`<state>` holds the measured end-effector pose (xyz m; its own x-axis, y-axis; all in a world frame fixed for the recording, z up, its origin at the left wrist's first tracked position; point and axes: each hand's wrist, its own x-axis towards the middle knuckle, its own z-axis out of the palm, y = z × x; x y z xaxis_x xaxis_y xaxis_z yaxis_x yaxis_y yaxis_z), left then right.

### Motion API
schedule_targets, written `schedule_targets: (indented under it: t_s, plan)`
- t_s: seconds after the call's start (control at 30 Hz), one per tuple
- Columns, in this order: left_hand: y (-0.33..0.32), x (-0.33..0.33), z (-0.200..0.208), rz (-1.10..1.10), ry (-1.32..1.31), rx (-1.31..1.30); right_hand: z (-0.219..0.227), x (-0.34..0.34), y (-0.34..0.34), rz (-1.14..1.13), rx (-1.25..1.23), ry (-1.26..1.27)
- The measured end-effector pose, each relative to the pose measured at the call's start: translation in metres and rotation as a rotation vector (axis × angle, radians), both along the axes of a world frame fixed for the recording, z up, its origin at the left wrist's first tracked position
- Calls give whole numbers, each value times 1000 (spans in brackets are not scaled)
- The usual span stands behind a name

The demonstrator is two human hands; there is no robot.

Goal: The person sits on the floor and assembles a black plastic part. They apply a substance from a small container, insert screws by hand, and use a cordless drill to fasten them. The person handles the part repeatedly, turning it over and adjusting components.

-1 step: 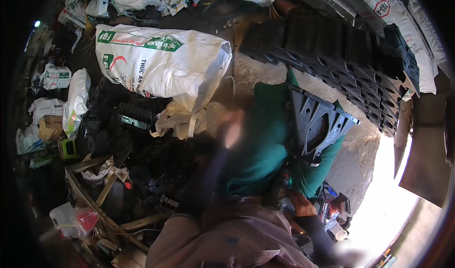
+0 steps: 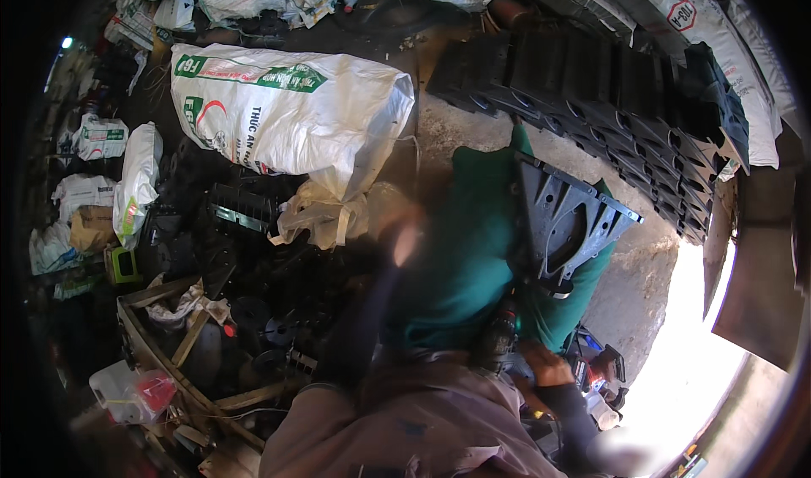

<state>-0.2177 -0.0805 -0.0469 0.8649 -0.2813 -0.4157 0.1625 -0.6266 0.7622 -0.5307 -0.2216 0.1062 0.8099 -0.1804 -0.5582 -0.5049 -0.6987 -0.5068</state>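
My left hand (image 2: 406,240) is smeared by motion beside a crumpled clear plastic bag (image 2: 325,216). Its fingers cannot be made out. Low in the head view, my right hand (image 2: 545,365) is curled around the back end of a dark power drill (image 2: 500,333), whose front points away from me toward my lap. Across my green-clad leg (image 2: 473,250) lies a black triangular plastic part (image 2: 549,208) with a ribbed frame and a large opening. The drill's tip is just below that part, apart from it.
Stacked black plastic parts (image 2: 591,89) stand at the far right. A large white sack (image 2: 279,111) lies ahead on the left. Left of me is a wooden-edged crate (image 2: 160,368) with loose bits. Tools (image 2: 600,368) lie by my right hand; a bright opening is beyond.
My left hand has come slightly back toward me. My right hand has shifted a little to the right at the drill. The black part on my leg has not moved.
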Motion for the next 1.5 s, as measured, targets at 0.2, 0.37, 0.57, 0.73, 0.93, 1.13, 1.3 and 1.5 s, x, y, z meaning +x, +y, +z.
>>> schedule_targets:
  t_s: [0.2,0.37,0.57,0.73,0.93,1.13,1.3,1.5]
  plan:
    - [83,-9,-62,84,-229,551,30,23,-56,-197,-12,-411]
    - [142,71,-82,173,-634,713,38,67,-65,-247,-20,-585]
    - [126,122,-147,-138,30,877,11,105,-87,-394,-239,-688]
    - [120,127,-180,-230,138,951,-17,112,-95,-393,-203,-749]
    - [111,135,-209,-312,148,996,-26,114,-96,-466,-283,-815]
    - [109,146,-218,-328,142,992,-20,127,-102,-579,-188,-748]
    - [117,148,-221,-310,150,993,-24,135,-105,-579,-206,-819]
    - [124,149,-225,-285,148,961,-23,132,-106,-566,-210,-812]
